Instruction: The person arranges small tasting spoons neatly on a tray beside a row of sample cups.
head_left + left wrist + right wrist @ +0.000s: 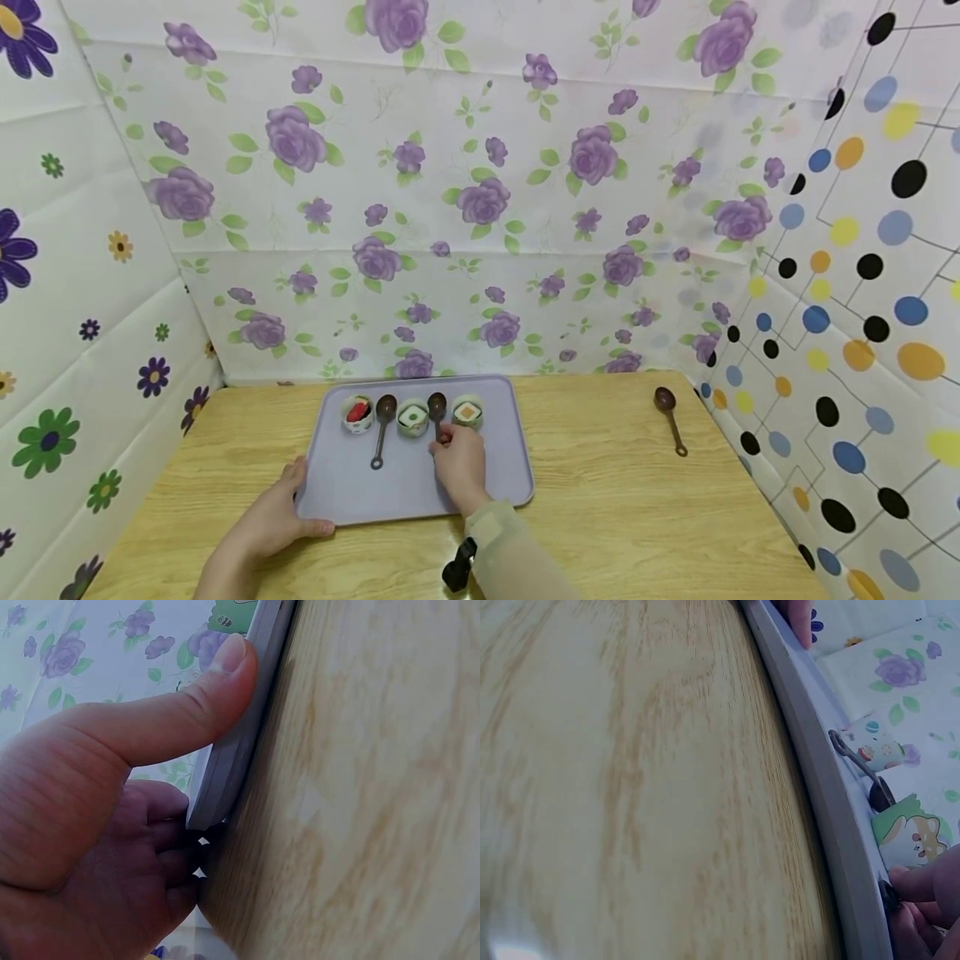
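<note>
A lilac tray (352,496) lies on the table. My left hand (273,512) holds its front left corner; in the left wrist view the thumb (187,712) presses the rim and the fingers bend behind the corner. My right hand (461,462) pinches the handle of a brown spoon (437,406) on the tray. Another brown spoon (381,433) lies to its left. A paper cup with red and black contents (357,414) stands at the left, a cup with a white-and-green top (412,417) between the spoons, and a cup with an orange-centred top (468,412) at the right.
A third brown spoon (671,419) lies on the wooden table (600,500) at the far right. Flowered cloth (480,208) hangs behind the table, and patterned cloths line both sides. A black strap device (459,567) is on the right wrist.
</note>
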`<state>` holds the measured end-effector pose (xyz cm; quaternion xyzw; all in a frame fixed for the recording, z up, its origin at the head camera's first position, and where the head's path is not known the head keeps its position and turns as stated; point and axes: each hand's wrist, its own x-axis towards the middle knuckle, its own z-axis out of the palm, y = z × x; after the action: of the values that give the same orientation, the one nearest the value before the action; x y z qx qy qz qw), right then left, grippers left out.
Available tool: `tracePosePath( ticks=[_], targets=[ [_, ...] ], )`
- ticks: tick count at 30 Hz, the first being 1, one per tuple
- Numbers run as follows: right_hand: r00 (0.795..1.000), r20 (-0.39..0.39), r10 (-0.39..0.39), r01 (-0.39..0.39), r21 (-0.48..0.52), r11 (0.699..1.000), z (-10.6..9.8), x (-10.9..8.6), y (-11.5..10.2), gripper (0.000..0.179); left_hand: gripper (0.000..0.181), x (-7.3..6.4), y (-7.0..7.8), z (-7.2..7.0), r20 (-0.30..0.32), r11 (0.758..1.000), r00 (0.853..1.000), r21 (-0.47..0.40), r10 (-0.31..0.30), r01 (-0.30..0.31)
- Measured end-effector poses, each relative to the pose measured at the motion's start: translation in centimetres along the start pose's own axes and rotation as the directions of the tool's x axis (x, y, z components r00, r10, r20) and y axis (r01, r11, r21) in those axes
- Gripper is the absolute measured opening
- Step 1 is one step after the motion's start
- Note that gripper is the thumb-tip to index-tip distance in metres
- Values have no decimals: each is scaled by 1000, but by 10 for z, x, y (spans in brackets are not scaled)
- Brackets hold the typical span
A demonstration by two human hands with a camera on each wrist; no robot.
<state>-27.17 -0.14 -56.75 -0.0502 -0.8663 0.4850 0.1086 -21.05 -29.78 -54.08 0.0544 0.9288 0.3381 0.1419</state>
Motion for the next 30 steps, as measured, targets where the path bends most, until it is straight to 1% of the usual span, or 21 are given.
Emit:
tracePosePath(
  ticks=[2,11,17,24,30],
  targets=[
    [1000,9,-3,3,-3,1000,-1,0,1,20,146,0,0,0,1,1000,1000,-4,-2,2],
    [998,-4,-70,70,-54,996,-4,-1,5,17,146,1,1,2,5,1000,1000,-23,1,-1],
    [997,5,-73,73,-31,997,-6,-1,6,20,146,1,1,1,7,999,1000,-37,-1,1],
    [996,13,-83,83,13,997,-8,-1,10,30,146,0,0,0,3,1000,1000,-18,-1,1],
    [997,23,-73,72,64,995,-10,-1,11,27,146,0,-1,0,4,1000,1000,-15,-5,5]
  ],
)
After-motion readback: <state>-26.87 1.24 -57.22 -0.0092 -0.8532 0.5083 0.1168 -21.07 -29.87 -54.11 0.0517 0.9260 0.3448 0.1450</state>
